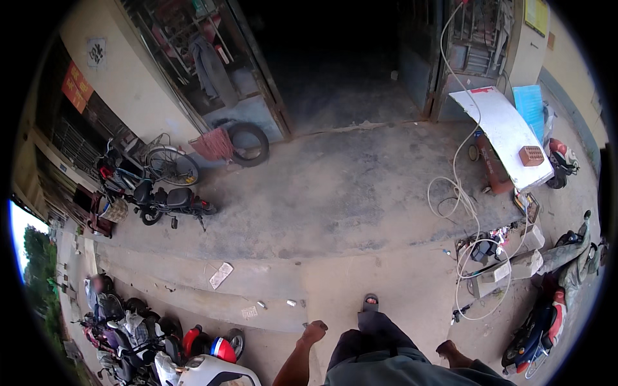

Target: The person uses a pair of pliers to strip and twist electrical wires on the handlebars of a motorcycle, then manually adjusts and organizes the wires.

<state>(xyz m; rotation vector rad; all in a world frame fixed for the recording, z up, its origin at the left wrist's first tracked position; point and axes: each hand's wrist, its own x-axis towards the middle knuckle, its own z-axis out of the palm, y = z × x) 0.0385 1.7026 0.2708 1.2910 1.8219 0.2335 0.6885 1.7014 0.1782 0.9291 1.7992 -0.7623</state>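
Observation:
Low in the head view, my left hand point(314, 331) hangs beside my left leg with its fingers loosely curled and nothing visible in it. On the other side of my body, my right hand point(447, 349) hangs down, also curled, and shows no object. Both hands are away from everything around them. One sandalled foot point(370, 302) is forward on the concrete ground point(341, 270). Ahead lies a dark open doorway point(335, 58).
At right, a white board point(499, 122) carrying a brick point(531, 156) covers a rusty-red tank point(492, 166). A pale hose point(458, 186) coils over the ground near concrete blocks point(508, 270). A scooter point(174, 201) and tire point(250, 145) stand left; motorbikes point(145, 334) crowd the lower left.

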